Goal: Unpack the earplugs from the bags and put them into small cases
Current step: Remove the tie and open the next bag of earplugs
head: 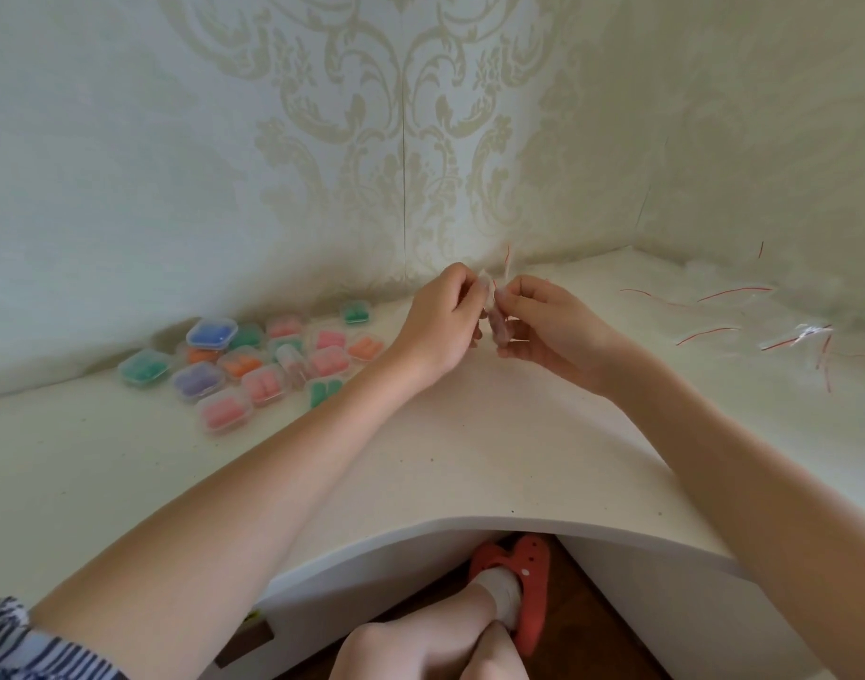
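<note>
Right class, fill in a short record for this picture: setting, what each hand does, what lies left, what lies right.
Setting: white curved table against patterned wallpaper
Left hand: pinches small clear plastic zip bag
Right hand: pinches the same bag, held above the table
Left side: cluster of small clear cases of coloured foam earplugs
Right side: empty clear bags with red strips

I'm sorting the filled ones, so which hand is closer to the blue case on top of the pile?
Left. The left hand is right of the blue case, holding the small bag with the right hand, which is farther right.
</note>
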The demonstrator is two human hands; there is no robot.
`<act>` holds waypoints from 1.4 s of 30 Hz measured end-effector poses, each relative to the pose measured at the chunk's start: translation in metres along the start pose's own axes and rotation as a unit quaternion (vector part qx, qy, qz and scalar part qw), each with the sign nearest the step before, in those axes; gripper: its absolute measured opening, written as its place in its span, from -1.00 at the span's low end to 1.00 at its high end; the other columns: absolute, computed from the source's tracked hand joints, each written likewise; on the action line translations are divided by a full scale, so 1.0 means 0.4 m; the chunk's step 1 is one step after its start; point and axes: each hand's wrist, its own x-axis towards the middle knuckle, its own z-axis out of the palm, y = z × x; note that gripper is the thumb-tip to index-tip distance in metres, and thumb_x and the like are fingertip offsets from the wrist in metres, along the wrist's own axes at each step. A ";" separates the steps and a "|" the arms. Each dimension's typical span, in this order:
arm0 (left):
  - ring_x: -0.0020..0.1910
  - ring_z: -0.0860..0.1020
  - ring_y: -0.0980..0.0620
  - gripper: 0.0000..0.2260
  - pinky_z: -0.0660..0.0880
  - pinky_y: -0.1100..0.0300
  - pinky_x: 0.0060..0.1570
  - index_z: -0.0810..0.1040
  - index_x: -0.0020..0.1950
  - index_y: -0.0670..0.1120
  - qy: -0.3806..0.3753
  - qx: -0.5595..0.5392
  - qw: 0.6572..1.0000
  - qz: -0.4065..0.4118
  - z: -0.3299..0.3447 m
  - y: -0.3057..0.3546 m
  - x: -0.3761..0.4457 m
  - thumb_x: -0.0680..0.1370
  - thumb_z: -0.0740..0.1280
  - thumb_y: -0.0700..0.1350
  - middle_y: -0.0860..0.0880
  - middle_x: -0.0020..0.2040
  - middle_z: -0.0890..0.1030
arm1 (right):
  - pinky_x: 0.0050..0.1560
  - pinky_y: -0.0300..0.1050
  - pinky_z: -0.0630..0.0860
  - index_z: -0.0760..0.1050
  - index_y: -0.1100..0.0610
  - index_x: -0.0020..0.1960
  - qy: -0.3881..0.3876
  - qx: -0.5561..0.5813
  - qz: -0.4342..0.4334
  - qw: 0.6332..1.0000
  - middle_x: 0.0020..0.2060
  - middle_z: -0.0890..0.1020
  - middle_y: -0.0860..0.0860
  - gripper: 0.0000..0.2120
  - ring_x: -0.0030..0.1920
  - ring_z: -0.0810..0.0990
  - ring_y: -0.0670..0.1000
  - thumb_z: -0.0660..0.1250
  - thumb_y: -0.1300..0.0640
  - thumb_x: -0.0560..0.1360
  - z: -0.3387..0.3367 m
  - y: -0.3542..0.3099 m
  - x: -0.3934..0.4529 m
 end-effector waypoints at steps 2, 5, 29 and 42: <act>-0.40 0.44 0.04 -0.77 0.42 0.22 -0.41 0.35 -0.20 -0.12 -0.010 0.040 0.999 0.020 0.006 -0.005 -0.003 0.65 0.11 -0.13 -0.02 -0.34 0.46 | -0.35 -0.19 0.37 0.29 0.12 -0.25 0.043 -0.137 -0.042 0.989 -0.45 0.44 -0.03 -0.72 -0.42 0.40 -0.07 0.10 0.14 0.64 0.013 0.011 0.005; -0.40 0.41 0.02 -0.78 0.39 0.05 -0.35 0.35 -0.17 -0.18 0.012 0.017 1.000 0.021 0.022 -0.005 -0.008 0.64 0.08 -0.14 -0.05 -0.36 0.44 | -0.35 -0.26 0.28 0.28 0.10 -0.35 0.099 -0.251 -0.137 0.953 -0.55 0.42 -0.15 -0.65 -0.47 0.35 -0.17 0.07 0.19 0.62 0.032 0.026 0.008; -0.32 0.39 -0.02 -0.79 0.19 0.15 -0.31 0.31 -0.12 -0.14 0.015 0.274 0.959 0.071 0.019 -0.002 -0.019 0.67 0.03 -0.10 -0.03 -0.28 0.43 | -0.46 -0.21 0.19 0.22 0.09 -0.33 0.225 -0.311 -0.193 0.903 -0.47 0.36 -0.01 -0.65 -0.45 0.29 -0.05 0.08 0.22 0.64 0.069 0.056 0.015; -0.41 0.37 -0.06 -0.76 0.17 0.11 -0.39 0.38 -0.08 -0.16 0.052 0.378 0.914 0.141 -0.013 -0.019 -0.006 0.67 0.04 -0.08 -0.01 -0.37 0.36 | -0.09 0.09 0.46 0.51 0.15 -0.15 0.164 -0.467 -0.295 0.817 0.05 0.46 0.09 -0.77 -0.12 0.43 0.05 0.26 0.46 0.39 -0.001 0.051 0.031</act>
